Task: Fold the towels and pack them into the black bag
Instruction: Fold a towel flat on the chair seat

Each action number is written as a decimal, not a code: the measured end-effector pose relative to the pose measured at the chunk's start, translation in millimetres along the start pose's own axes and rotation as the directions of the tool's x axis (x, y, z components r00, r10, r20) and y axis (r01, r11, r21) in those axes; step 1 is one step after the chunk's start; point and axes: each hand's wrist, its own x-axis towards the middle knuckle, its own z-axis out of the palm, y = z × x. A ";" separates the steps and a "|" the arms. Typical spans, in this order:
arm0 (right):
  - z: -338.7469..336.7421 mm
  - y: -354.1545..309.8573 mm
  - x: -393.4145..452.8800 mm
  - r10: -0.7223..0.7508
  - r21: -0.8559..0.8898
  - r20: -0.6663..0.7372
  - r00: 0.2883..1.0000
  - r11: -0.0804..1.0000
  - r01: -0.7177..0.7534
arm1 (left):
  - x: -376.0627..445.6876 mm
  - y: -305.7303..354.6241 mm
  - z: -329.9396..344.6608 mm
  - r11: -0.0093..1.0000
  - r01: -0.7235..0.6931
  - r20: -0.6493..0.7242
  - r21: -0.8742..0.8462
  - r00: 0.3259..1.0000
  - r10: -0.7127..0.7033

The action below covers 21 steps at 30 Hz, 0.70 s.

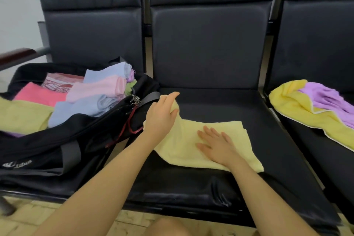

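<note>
A pale yellow towel (237, 140) lies partly folded on the middle black seat (210, 101). My left hand (161, 116) holds the towel's left end, lifted a little, with the thumb over the cloth. My right hand (216, 144) presses flat on the towel's middle, fingers spread. The open black bag (57, 143) sits on the left seat, filled with several folded towels: pink (40, 95), light pink (95, 88), blue (82, 106) and olive-yellow (21, 115).
On the right seat a yellow towel (298, 113) and a purple towel (329, 99) lie in a loose heap. A wooden armrest (17, 56) stands at the far left. Black seat backs rise behind. Tiled floor shows below the seats.
</note>
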 end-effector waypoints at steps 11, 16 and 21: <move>-40.1 65.6 -62.1 0.220 -0.080 -0.093 0.971 0.971 -0.227 | 6.1 104.7 62.7 0.990 -0.141 0.058 -0.020 0.988 0.142; -43.7 76.9 -75.9 0.343 0.317 -0.308 0.887 0.916 -0.245 | 10.5 145.9 86.1 0.969 -0.021 0.154 -0.245 0.986 0.060; -45.7 77.1 -78.6 0.403 0.484 -0.400 0.823 0.856 -0.184 | 0.6 125.0 82.6 0.993 -0.073 0.229 -0.095 0.969 0.093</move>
